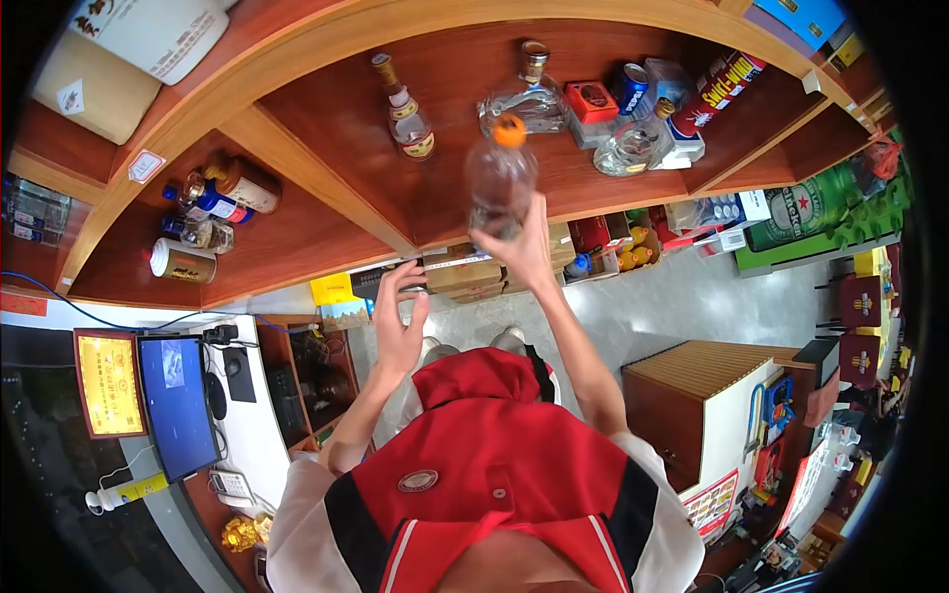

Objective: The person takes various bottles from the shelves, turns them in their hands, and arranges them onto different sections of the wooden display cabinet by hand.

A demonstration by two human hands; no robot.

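A clear plastic bottle [502, 183] with an orange cap stands upright at the front of the wooden shelf [445, 193], gripped near its base by my right hand [526, 247]. My left hand [398, 326] is raised below the shelf edge, fingers apart and holding nothing. Behind the bottle is a wide glass decanter [524, 104]. To its left stands a slim glass bottle [407, 119] with a label. Another rounded glass decanter [633, 148] sits to the right, by a red box [591, 102] and a dark blue Pepsi can [630, 89].
A shelf divider [326, 173] separates a left compartment with bottles and a white-capped jar [183, 262]. Lower left, a desk [252, 405] carries a monitor [178, 405] and a telephone [230, 486]. A wooden cabinet [682, 395] stands at right. Cardboard boxes [465, 279] lie under the shelf.
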